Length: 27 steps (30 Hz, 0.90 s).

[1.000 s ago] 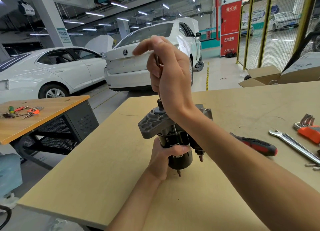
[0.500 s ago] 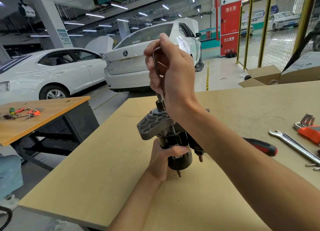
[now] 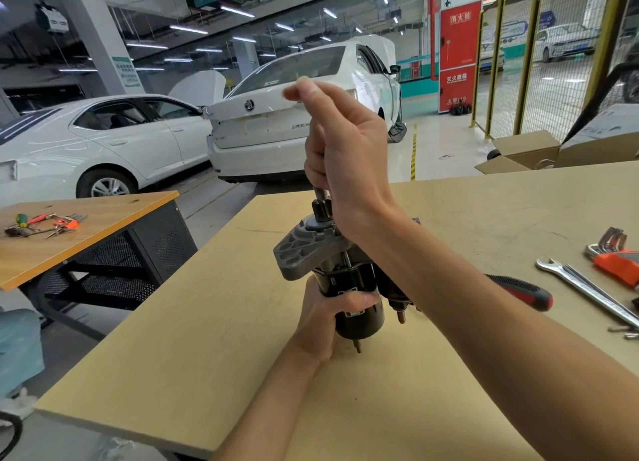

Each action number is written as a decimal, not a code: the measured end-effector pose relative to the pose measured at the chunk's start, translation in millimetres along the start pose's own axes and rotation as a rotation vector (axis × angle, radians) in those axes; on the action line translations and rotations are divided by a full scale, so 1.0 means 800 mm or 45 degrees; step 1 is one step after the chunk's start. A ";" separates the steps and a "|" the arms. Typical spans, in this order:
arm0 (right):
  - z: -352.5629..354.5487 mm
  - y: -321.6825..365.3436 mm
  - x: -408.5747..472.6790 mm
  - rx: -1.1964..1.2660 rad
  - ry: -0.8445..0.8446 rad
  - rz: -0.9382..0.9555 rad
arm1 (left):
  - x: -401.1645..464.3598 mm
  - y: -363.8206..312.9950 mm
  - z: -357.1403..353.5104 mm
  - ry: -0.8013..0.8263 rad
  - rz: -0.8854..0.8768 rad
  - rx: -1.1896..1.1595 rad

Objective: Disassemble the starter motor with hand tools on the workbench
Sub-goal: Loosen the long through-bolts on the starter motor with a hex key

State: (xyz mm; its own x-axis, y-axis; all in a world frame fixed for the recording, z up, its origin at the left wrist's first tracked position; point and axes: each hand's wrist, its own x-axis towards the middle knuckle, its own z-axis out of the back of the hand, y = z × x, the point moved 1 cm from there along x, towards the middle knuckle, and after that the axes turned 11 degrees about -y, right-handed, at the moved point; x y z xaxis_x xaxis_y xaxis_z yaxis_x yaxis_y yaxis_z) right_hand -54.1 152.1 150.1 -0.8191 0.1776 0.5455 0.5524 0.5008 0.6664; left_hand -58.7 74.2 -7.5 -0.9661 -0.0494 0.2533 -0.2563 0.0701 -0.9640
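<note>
The starter motor (image 3: 359, 308) stands upright on the wooden workbench (image 3: 221, 322), grey nose housing (image 3: 304, 249) on top and black body below. My left hand (image 3: 321, 319) grips the black body from the left side. My right hand (image 3: 342, 149) is above the motor, its fingers curled round a thin metal tool whose shaft (image 3: 318, 194) runs down to the pinion end; the index finger sticks out, blurred. Most of the tool is hidden in the hand.
A red-and-black handled screwdriver (image 3: 522, 289) lies behind my right forearm. A combination wrench (image 3: 587, 287) and an orange hex key set (image 3: 615, 256) lie at the right. A second bench (image 3: 86, 232) with tools stands left. White cars are parked beyond.
My right hand has turned on the tool above the motor, the index finger swinging out again. My left hand and the motor have stayed in place.
</note>
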 end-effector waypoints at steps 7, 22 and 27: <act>-0.003 0.003 0.000 -0.010 0.128 -0.092 | -0.001 -0.001 0.001 0.052 -0.060 0.056; -0.005 0.015 -0.001 -0.158 0.146 -0.109 | 0.000 -0.004 0.001 0.033 -0.014 0.085; -0.010 0.015 -0.005 -0.162 0.184 -0.026 | 0.002 0.003 0.000 0.077 -0.064 -0.033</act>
State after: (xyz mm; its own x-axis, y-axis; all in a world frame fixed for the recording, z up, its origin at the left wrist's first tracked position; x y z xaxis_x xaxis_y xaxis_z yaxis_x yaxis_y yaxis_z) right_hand -42.6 150.5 160.2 -0.8045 0.0409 0.5926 0.5588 0.3906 0.7316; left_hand -60.9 73.9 -9.1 -0.9518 0.0066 0.3067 -0.3047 0.0950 -0.9477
